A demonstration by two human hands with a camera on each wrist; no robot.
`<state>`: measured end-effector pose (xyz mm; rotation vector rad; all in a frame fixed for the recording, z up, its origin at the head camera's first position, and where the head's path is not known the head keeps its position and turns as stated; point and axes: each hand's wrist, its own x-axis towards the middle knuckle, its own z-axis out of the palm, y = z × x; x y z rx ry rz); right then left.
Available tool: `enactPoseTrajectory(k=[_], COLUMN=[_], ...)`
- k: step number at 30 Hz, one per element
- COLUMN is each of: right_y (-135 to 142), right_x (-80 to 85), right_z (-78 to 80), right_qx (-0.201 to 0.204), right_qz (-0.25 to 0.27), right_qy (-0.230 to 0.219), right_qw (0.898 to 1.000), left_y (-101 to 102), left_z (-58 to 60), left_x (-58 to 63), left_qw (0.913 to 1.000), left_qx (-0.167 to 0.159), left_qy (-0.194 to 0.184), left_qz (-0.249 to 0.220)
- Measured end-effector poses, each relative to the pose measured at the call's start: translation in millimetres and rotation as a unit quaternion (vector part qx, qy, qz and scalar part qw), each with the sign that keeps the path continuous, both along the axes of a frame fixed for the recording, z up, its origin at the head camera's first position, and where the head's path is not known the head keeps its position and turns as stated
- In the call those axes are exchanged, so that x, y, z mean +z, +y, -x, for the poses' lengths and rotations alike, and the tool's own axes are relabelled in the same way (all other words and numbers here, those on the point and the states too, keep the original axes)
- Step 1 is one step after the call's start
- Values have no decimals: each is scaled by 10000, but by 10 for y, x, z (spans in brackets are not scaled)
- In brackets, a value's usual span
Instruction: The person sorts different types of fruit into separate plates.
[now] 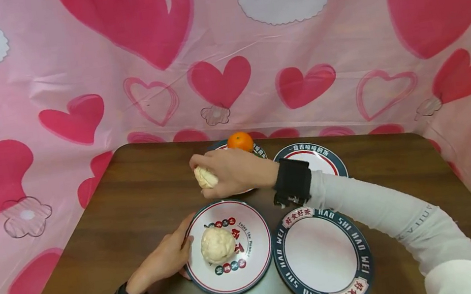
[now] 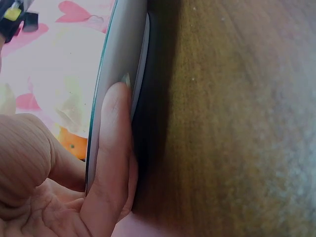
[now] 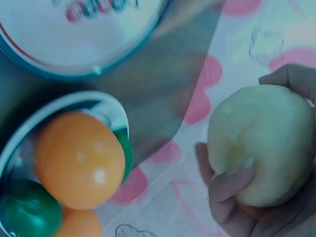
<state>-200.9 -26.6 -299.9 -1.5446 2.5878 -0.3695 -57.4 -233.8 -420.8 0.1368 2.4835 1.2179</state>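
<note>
Pink cloth hangs behind the table. The left hand pinches a plate bearing a bun; the right hand curls round a second bun.

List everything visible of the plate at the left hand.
The plate is round, white and glossy, perhaps ceramic, with a dark blue-green edge, a thin red ring, and printed red and dark dots and lettering. It faces up at the near side of the table. A pale, lumpy bun sits on it, left of its middle in the head view. The left hand grips its left edge. Whether it is lifted is unclear.
</note>
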Motion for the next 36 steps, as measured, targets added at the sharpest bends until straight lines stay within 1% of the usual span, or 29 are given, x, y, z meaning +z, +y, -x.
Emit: enactPoseTrajectory(k=[3, 5, 8, 13, 15, 17, 20, 22, 25, 28, 31, 33, 36], right_y=[94, 149, 211, 242, 234, 219, 192, 174, 149, 126, 116, 123, 166], right_x=[-92, -167, -293, -498, -565, -621, -701, -744, -798, -837, -875, -879, -826], right_z=[-185, -282, -402, -536, -559, -565, -550, -540, -531, -533, -534, -539, -543], right_qx=[-21, -77, -167, -298, -341, -401, -451, -477, -501, -487, -371, -303, -341], right_qz=[-303, -515, -662, -784, -772, -735, -709, -764, -907, -1096, -1229, -1236, -1080], right_qy=[183, 214, 145, 94, 102, 91, -25, -144, -265, -266, -229, -248, -295], right_qw=[9994, 9984, 9976, 9964, 9964, 9965, 9965, 9958, 9943, 9924, 9915, 9916, 9931], left_y=[5, 10, 20, 24, 21, 19, 18, 17, 16, 14, 14, 14, 16], left_z=[-13, -15, -21, -23, -18, -11, -1, 2, 0, -10, -15, -15, -10], left_x=[18, 28, 31, 7, -7, -14, -20, -20, -21, -17, -10, -3, 7], left_qw=[9999, 9998, 9996, 9999, 9999, 9998, 9997, 9996, 9998, 9999, 9998, 9997, 9996], left_qx=[46, 64, 85, 32, 33, 61, 111, 102, 38, -13, -29, -50, -76], left_qy=[-105, -184, -251, -90, -26, -42, -167, -235, -205, -39, 134, 200, 224], left_qz=[51, 73, 82, 128, 164, 177, 151, 107, 74, 98, 146, 150, 155])
